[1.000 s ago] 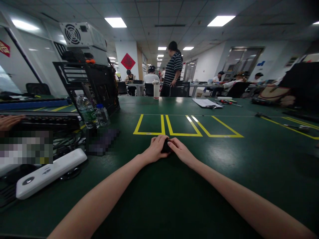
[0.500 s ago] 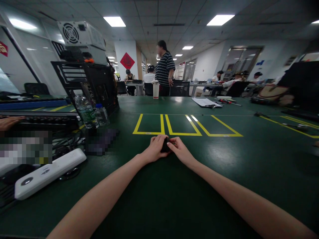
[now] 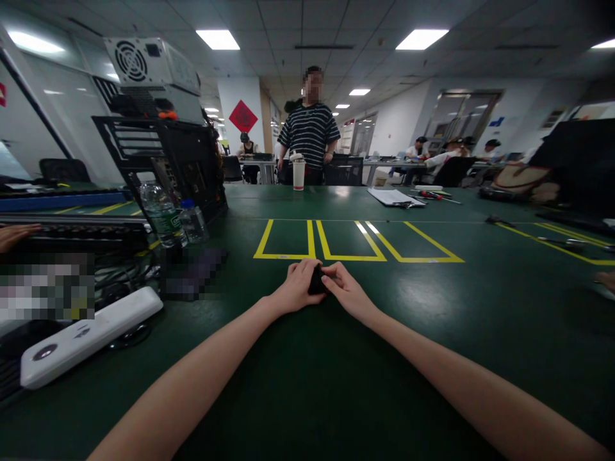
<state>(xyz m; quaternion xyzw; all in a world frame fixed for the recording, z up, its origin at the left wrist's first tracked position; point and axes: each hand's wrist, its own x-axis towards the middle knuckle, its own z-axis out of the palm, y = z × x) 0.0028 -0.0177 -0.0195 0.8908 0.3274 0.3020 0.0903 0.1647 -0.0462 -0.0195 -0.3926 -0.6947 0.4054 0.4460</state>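
Observation:
A small black object [image 3: 316, 280] sits between my two hands, low over the green table [image 3: 307, 378]; its kind is hard to make out, as fingers cover much of it. My left hand [image 3: 298, 286] is wrapped round its left side, thumb below and fingers over the top. From the right, my right hand [image 3: 346, 287] is closed on it with thumb and fingertips at its edge. Just beyond both hands, yellow tape outlines [image 3: 353, 258] mark the tabletop.
To the left are a white power strip [image 3: 91, 336], water bottles [image 3: 161, 211] and an open computer case [image 3: 187, 163]. A cup [image 3: 298, 174], a clipboard [image 3: 394, 197] and screwdrivers [image 3: 435, 196] stand or lie farther back. Other people's hands show at the left edge [image 3: 16, 237] and right edge [image 3: 606, 280].
My hands keep nearly the same hold on the black object. The person in the striped shirt has moved left and turned to face this way. A hand has come in at the right edge.

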